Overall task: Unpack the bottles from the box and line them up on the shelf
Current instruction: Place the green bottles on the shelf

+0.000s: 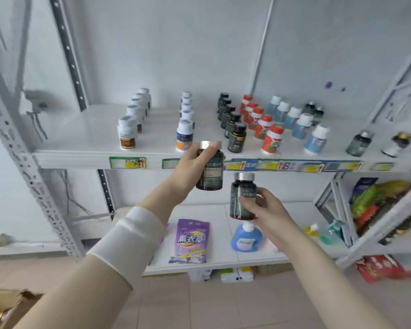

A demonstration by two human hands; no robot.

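Note:
My left hand (pixel 191 163) grips a dark bottle (pixel 213 173) with a silver cap, held upright just in front of the white shelf's (pixel 81 144) front edge. Lower and to the right, my right hand (pixel 262 210) holds a second dark bottle (pixel 242 198) with a silver cap. Several rows of bottles stand on the shelf: white ones (pixel 128 134), white-and-orange ones (pixel 184 135), black ones (pixel 237 137), red ones (pixel 272 140), blue ones (pixel 317 140) and dark green ones (pixel 358 143). A corner of the cardboard box (pixel 7 307) shows at the bottom left.
The lower shelf (pixel 223 262) carries a purple bag (pixel 191 241), a blue detergent bottle (pixel 247 238) and spray bottles (pixel 328 231). A second rack (pixel 384 224) at the right holds colourful snack packs. Perforated metal uprights (pixel 22 153) frame the shelf at the left. The floor is tiled.

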